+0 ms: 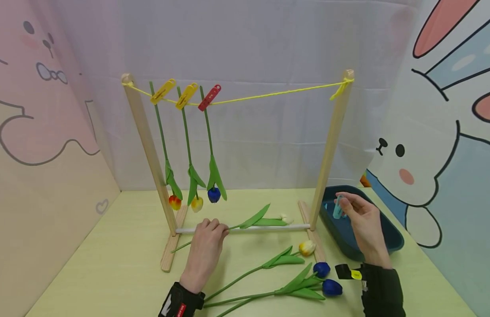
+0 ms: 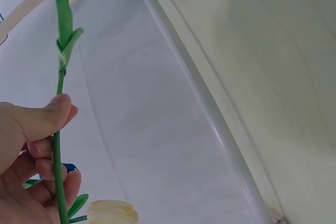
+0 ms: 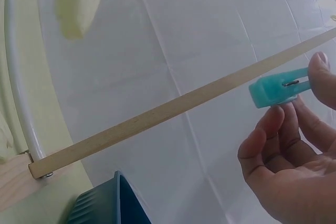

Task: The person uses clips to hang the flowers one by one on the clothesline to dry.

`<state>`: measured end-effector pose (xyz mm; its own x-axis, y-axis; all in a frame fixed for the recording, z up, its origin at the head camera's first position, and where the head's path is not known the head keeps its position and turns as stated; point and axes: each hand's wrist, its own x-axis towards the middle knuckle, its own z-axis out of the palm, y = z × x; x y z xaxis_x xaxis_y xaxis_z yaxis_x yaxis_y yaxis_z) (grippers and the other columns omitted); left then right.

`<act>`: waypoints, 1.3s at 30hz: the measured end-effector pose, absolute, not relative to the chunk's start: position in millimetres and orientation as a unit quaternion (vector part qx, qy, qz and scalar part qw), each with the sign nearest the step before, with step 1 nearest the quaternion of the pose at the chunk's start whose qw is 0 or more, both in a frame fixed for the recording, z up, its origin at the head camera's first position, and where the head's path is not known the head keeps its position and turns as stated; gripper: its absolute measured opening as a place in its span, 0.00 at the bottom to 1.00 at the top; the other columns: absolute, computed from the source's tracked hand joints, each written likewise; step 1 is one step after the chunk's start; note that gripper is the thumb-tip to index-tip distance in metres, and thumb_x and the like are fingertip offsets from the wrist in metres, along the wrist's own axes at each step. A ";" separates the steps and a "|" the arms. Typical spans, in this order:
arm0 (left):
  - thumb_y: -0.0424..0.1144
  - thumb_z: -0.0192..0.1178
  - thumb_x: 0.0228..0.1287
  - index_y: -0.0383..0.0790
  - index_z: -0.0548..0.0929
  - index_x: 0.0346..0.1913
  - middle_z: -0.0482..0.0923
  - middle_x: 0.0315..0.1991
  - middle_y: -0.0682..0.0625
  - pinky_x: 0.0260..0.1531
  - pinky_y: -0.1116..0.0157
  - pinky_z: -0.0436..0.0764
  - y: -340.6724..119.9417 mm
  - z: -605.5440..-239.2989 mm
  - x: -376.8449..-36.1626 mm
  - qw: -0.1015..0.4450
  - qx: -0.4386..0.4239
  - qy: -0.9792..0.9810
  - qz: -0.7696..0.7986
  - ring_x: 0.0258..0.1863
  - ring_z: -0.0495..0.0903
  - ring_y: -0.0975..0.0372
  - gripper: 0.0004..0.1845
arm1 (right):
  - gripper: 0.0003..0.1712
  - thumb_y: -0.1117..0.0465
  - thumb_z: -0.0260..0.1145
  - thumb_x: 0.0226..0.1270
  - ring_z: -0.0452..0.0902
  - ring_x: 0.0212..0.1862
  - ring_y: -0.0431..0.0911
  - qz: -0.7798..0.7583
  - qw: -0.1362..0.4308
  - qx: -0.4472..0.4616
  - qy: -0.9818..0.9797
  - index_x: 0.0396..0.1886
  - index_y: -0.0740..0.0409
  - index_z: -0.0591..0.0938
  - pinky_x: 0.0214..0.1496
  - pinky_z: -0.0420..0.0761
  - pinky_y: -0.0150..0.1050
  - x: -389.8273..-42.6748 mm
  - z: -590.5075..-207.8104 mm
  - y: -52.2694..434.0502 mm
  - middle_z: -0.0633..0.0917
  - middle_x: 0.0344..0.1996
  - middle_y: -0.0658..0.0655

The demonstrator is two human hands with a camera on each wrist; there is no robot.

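Head view shows the table (image 1: 122, 246), pale green, carrying a wooden rack (image 1: 331, 145) with two uprights, a white crossbar low down and a yellow string (image 1: 269, 94) stretched across the top. Three tulips hang head-down from that string near the left upright, held by two yellow pegs (image 1: 163, 91) and one red peg (image 1: 209, 97); their blooms are orange-red, yellow and blue. A dark blue tray (image 1: 391, 237) sits on the table just right of the rack. Four loose tulips (image 1: 292, 259) lie flat in front of the rack: one yellow, two blue, plus the white one I am handling. My left hand (image 1: 207, 246) rests at the crossbar and pinches the stem of the white tulip (image 1: 286, 218), which lies across the crossbar with its bloom near the right foot of the rack; left wrist view confirms thumb and curled fingers closed round the green stem (image 2: 56, 150). My right hand (image 1: 361, 215) is raised over the tray, thumb and fingers pinching a teal peg (image 1: 338, 207); right wrist view shows the peg (image 3: 278, 88) gripped at its handle end, clamping end free.
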<state>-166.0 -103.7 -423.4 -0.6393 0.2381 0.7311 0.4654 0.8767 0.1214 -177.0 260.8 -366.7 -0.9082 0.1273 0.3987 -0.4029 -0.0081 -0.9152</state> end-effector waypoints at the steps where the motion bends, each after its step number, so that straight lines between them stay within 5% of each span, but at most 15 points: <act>1: 0.34 0.73 0.56 0.41 0.87 0.29 0.76 0.23 0.52 0.36 0.62 0.76 -103.8 -423.3 -166.3 0.383 -0.198 -0.890 -0.148 0.27 0.72 0.60 0.04 | 0.10 0.64 0.60 0.76 0.76 0.37 0.38 0.703 0.189 0.101 -0.678 0.48 0.53 0.86 0.42 0.75 0.26 -176.9 -366.7 260.7 0.87 0.38 0.43; 10: 0.40 0.75 0.54 0.44 0.89 0.29 0.83 0.20 0.54 0.41 0.56 0.80 -104.7 -420.9 -166.1 0.441 -0.175 -0.871 -0.126 0.20 0.81 0.62 0.05 | 0.10 0.64 0.59 0.77 0.76 0.36 0.38 0.700 0.188 0.107 -0.681 0.48 0.52 0.85 0.43 0.76 0.25 -177.3 -366.7 261.0 0.87 0.37 0.42; 12: 0.40 0.75 0.54 0.45 0.89 0.29 0.81 0.16 0.54 0.31 0.61 0.77 -104.8 -420.5 -165.5 0.450 -0.168 -0.868 -0.126 0.14 0.76 0.64 0.05 | 0.10 0.64 0.59 0.77 0.76 0.36 0.38 0.700 0.188 0.109 -0.680 0.48 0.52 0.85 0.43 0.76 0.25 -177.7 -366.9 261.0 0.87 0.37 0.42; 15: 0.41 0.75 0.53 0.46 0.89 0.29 0.73 0.10 0.56 0.17 0.72 0.59 -104.7 -419.8 -164.4 0.460 -0.162 -0.865 -0.122 0.09 0.57 0.69 0.05 | 0.10 0.64 0.59 0.77 0.76 0.36 0.38 0.702 0.188 0.112 -0.678 0.49 0.53 0.85 0.43 0.76 0.26 -177.9 -367.3 261.0 0.86 0.37 0.43; 19: 0.40 0.74 0.55 0.46 0.88 0.29 0.67 0.08 0.57 0.20 0.77 0.41 -104.8 -418.7 -163.4 0.459 -0.166 -0.862 -0.134 0.14 0.42 0.73 0.04 | 0.10 0.64 0.58 0.77 0.76 0.36 0.38 0.702 0.187 0.114 -0.678 0.49 0.53 0.85 0.42 0.76 0.26 -177.8 -367.6 260.9 0.86 0.36 0.44; 27: 0.35 0.73 0.56 0.40 0.88 0.29 0.77 0.12 0.54 0.15 0.78 0.53 -105.0 -416.4 -163.4 0.447 -0.183 -0.857 -0.179 0.09 0.66 0.69 0.04 | 0.10 0.64 0.59 0.77 0.76 0.36 0.38 0.700 0.186 0.109 -0.681 0.49 0.53 0.85 0.43 0.76 0.26 -177.5 -367.6 261.0 0.86 0.36 0.44; 31: 0.46 0.55 0.75 0.39 0.86 0.30 0.70 0.09 0.55 0.17 0.78 0.46 -105.4 -416.4 -163.8 0.454 -0.177 -0.855 -0.176 0.09 0.54 0.72 0.19 | 0.10 0.64 0.59 0.77 0.76 0.36 0.38 0.699 0.186 0.107 -0.682 0.49 0.53 0.85 0.43 0.76 0.26 -177.5 -367.8 261.4 0.86 0.38 0.45; 34: 0.53 0.37 0.79 0.38 0.85 0.32 0.66 0.08 0.56 0.18 0.79 0.43 -105.3 -417.7 -164.3 0.460 -0.170 -0.855 -0.168 0.11 0.47 0.74 0.31 | 0.10 0.64 0.59 0.77 0.76 0.36 0.38 0.697 0.185 0.109 -0.684 0.49 0.53 0.85 0.43 0.76 0.25 -177.7 -367.8 261.7 0.87 0.38 0.44; 39: 0.54 0.34 0.80 0.37 0.83 0.35 0.61 0.07 0.58 0.18 0.78 0.42 -104.6 -418.5 -164.9 0.464 -0.163 -0.855 -0.165 0.11 0.44 0.74 0.31 | 0.10 0.63 0.59 0.77 0.76 0.36 0.38 0.698 0.185 0.110 -0.683 0.49 0.53 0.85 0.43 0.77 0.25 -177.6 -367.4 261.8 0.87 0.38 0.44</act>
<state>-164.9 -104.6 -418.5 -0.5165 0.1260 0.8469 0.4324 0.8921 0.1309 -177.6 261.8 -367.4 -0.9071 0.1073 0.4069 -0.4091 0.0015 -0.9125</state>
